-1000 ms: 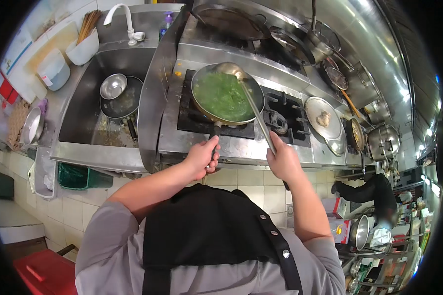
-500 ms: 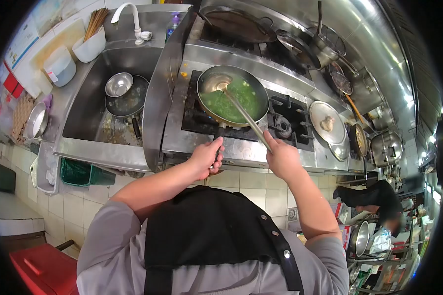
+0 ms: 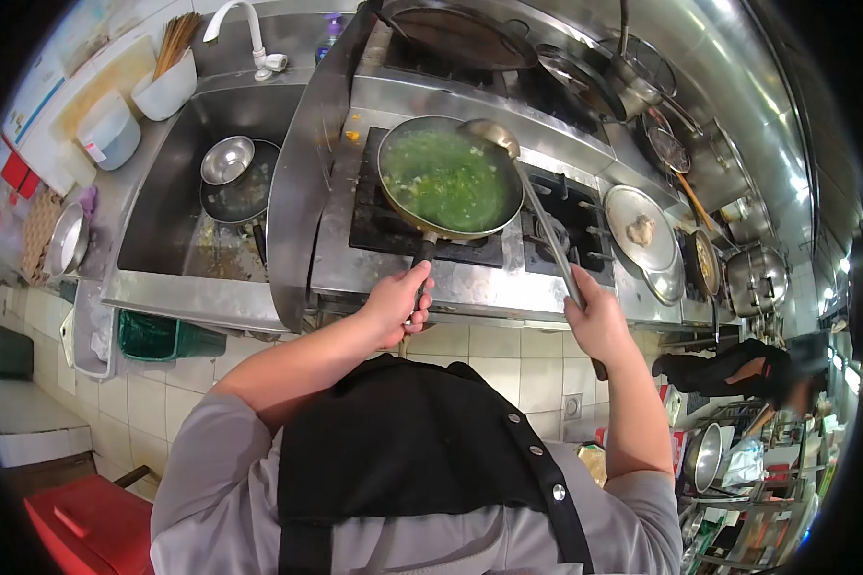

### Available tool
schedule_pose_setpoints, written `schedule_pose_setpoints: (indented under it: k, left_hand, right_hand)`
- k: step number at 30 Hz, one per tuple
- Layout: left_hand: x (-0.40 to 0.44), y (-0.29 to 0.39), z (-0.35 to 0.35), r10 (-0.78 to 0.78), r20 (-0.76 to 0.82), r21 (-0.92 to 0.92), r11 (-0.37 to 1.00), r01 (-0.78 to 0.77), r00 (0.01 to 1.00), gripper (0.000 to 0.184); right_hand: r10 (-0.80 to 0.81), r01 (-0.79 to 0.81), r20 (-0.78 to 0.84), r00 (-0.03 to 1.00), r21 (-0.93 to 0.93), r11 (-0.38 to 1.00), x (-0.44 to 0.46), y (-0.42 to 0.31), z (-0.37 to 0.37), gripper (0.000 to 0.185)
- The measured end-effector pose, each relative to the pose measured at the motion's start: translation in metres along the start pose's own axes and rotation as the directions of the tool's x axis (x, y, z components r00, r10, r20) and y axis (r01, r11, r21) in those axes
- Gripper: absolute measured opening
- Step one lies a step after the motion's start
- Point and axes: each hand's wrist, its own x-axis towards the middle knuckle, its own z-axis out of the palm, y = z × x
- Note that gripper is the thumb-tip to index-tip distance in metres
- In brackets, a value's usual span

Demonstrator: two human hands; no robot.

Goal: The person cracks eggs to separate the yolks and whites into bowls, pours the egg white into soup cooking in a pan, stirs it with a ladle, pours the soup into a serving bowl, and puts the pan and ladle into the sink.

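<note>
A frying pan with bright green liquid and small pale bits in it sits over the left burner of the stove. My left hand is closed around the pan's handle, near the stove's front edge. In my right hand is the long metal handle of a ladle. The ladle's bowl is at the pan's far right rim, above the green liquid; whether it touches the rim I cannot tell.
To the left, a metal sink holds a small bowl and another pan. A lid lies right of the burners. Pans stand along the back, including a large dark one. Another person is at far right.
The ladle's bowl has come up out of the green liquid and across to the pan's far right rim. My right hand has shifted right and slightly down. My left hand keeps its grip.
</note>
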Motion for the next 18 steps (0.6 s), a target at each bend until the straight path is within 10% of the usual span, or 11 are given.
schedule_pose_setpoints:
  k: [9,18]
  left_hand:
    - [0.000,-0.001,0.000,0.010,-0.007,-0.012,1.000,-0.010,1.000,0.037]
    - [-0.001,-0.001,0.000,0.011,-0.003,-0.020,1.000,-0.011,1.000,0.037]
  right_hand:
    - [0.155,-0.161,0.043,0.987,0.311,0.937,0.030,0.005,0.026,0.052]
    - [0.072,-0.070,-0.014,0.997,0.092,0.993,0.032,-0.002,0.041,0.054]
